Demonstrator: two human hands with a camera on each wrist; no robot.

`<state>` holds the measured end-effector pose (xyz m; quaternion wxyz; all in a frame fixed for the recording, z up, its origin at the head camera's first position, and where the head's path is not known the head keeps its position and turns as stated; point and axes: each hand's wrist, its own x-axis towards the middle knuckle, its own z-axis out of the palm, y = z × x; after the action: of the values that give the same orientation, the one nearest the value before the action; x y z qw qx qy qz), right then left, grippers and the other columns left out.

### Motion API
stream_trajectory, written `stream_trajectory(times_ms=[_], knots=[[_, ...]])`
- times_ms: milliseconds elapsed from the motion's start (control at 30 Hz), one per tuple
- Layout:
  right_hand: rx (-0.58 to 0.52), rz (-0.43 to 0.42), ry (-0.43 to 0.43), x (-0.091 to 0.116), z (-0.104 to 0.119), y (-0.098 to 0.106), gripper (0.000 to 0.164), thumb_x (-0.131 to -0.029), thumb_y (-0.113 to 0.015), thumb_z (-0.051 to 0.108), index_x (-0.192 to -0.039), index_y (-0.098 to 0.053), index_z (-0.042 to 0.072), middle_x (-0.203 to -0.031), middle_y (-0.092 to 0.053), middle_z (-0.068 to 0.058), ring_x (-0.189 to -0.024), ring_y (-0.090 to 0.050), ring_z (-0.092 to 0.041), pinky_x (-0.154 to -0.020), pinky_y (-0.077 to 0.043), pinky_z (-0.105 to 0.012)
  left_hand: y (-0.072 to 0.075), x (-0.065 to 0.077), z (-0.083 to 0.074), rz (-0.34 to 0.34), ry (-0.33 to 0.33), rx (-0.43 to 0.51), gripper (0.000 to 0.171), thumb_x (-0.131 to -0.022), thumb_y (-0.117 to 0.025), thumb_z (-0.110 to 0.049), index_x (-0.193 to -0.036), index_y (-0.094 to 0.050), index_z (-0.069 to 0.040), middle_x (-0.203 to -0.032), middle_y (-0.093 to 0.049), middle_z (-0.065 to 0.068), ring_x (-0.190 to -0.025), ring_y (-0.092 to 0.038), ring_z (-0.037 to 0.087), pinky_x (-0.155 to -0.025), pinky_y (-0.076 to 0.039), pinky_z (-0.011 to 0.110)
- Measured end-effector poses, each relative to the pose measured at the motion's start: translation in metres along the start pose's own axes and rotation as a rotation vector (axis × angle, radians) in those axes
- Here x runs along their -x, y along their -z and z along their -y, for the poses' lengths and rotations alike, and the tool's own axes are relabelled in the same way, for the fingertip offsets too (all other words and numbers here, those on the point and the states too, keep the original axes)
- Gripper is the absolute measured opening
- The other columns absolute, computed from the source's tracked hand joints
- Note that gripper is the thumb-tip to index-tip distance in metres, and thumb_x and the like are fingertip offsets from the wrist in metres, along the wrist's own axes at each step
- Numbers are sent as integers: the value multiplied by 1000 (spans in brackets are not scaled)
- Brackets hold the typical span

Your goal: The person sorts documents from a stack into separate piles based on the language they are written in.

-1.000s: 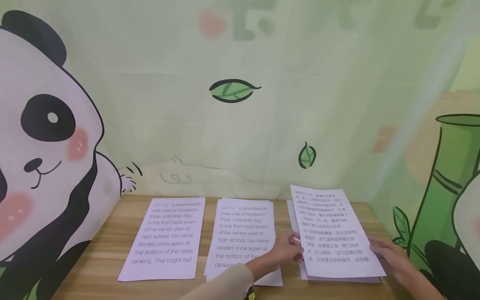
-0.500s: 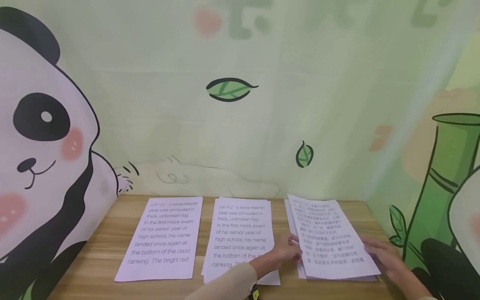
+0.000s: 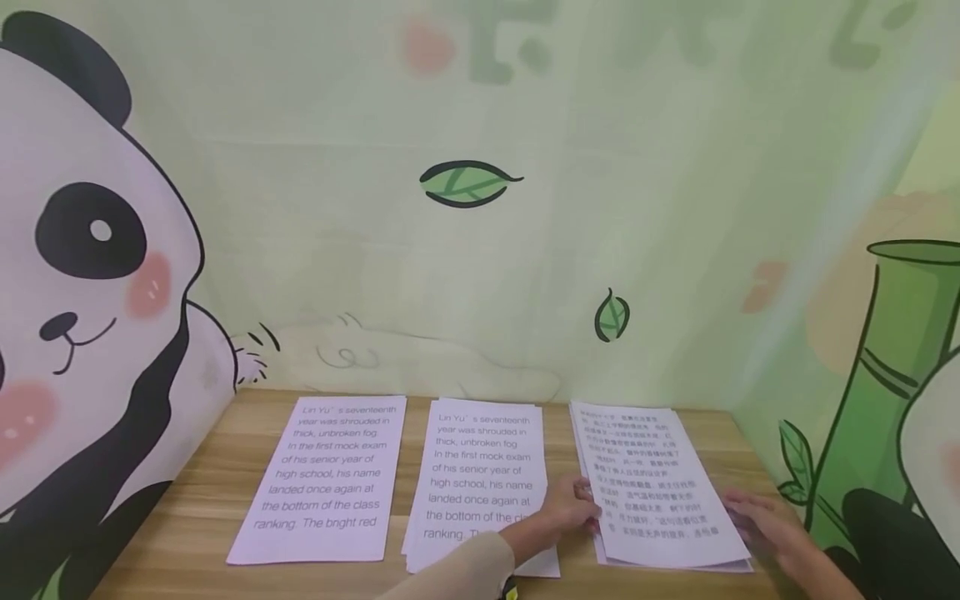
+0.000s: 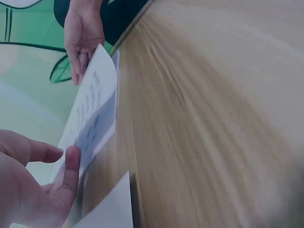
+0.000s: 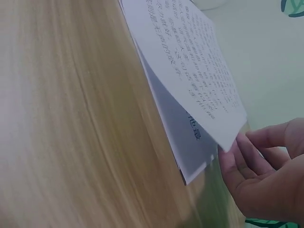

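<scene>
A white sheet printed with Chinese characters (image 3: 648,487) lies over the right-hand paper stack. At its left edge is my left hand (image 3: 562,507), thumb and fingertips apart beside the paper in the left wrist view. My right hand (image 3: 772,525) is at the opposite edge. Seen from the right wrist, the sheet's near corner is raised and rests on the relaxed fingers of that hand (image 5: 266,175), its thumb off the paper. Beneath that corner shows another printed sheet (image 5: 173,128).
Two stacks of sheets with English text, one in the middle (image 3: 480,467) and one at the left (image 3: 318,479), lie on the wooden table (image 3: 202,467). Behind stands a green backdrop (image 3: 360,233) with a panda and bamboo. My left forearm crosses the middle stack's lower corner.
The Chinese-printed sheet has come down and moved slightly left, now lining up more closely with the stack below. Both hands have stayed by its side edges.
</scene>
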<state>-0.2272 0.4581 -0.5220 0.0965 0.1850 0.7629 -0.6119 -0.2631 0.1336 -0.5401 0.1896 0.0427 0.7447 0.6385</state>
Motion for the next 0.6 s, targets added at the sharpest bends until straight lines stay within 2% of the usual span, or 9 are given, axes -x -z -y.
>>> stream_trajectory(times_ms=[167, 300, 467, 600], knots=[[17, 7, 17, 5, 2, 3, 44, -102, -58, 12, -138, -52, -13, -109, -78, -15, -87, -73, -6, -80, -62, -27, 5, 6, -2, 11, -3, -43, 49, -90, -66, -1, -137, -55, 5, -95, -62, 6, -76, -68, 17, -71, -61, 29], [-10, 18, 24, 8, 6, 6, 47, -102, -57, 9, -138, -47, -19, -99, -79, -8, -86, -74, -8, -82, -63, -29, 14, 12, -5, 29, -16, -85, 47, -92, -65, -6, -137, -56, 4, -99, -64, 7, -81, -70, 20, -76, -61, 32], [-50, 33, 23, 12, 10, 7, 45, -102, -56, 7, -136, -47, -20, -94, -78, 0, -85, -75, -10, -82, -63, -30, 27, 19, -7, 70, 10, -34, 43, -93, -61, -5, -134, -58, 4, -105, -65, 9, -84, -70, 19, -77, -62, 31], [-38, 44, 41, 16, 17, 6, 48, -103, -55, 9, -141, -43, -18, -97, -78, -1, -86, -75, -9, -84, -63, -29, 40, 22, -5, 86, 18, 0, 41, -93, -58, -5, -133, -59, 2, -104, -67, 11, -82, -71, 18, -77, -62, 30]])
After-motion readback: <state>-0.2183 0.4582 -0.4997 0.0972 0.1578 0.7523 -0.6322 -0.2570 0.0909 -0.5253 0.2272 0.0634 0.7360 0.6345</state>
